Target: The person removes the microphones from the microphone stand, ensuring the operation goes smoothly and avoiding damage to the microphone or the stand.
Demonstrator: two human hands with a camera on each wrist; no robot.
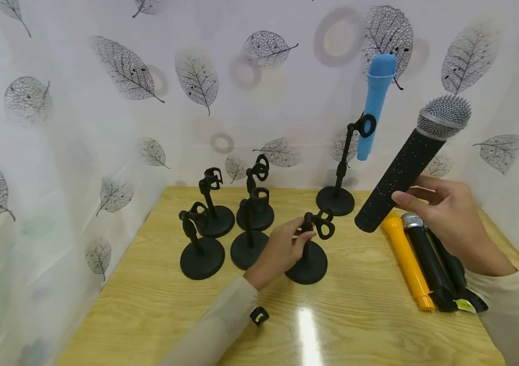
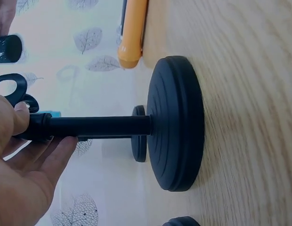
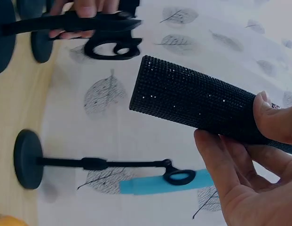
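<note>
My right hand (image 1: 447, 221) pinches a black, glittery microphone (image 1: 403, 170) with a silver mesh head, held tilted in the air with its head up and to the right. My left hand (image 1: 282, 246) grips the upper post of a short black microphone stand (image 1: 307, 267), just under its ring clip (image 1: 325, 226). In the left wrist view the stand's round base (image 2: 176, 125) rests on the wooden table. The lower end of the microphone (image 3: 146, 84) points toward that clip in the right wrist view, with a gap between them.
A taller stand (image 1: 337, 198) at the back holds a blue microphone (image 1: 375, 101) in its clip. Several short stands (image 1: 202, 256) are grouped to the left. On the right lie a yellow microphone (image 1: 407, 262) and black microphones (image 1: 428, 264). Leaf-patterned curtain (image 1: 209, 117) surrounds the table (image 1: 149, 315).
</note>
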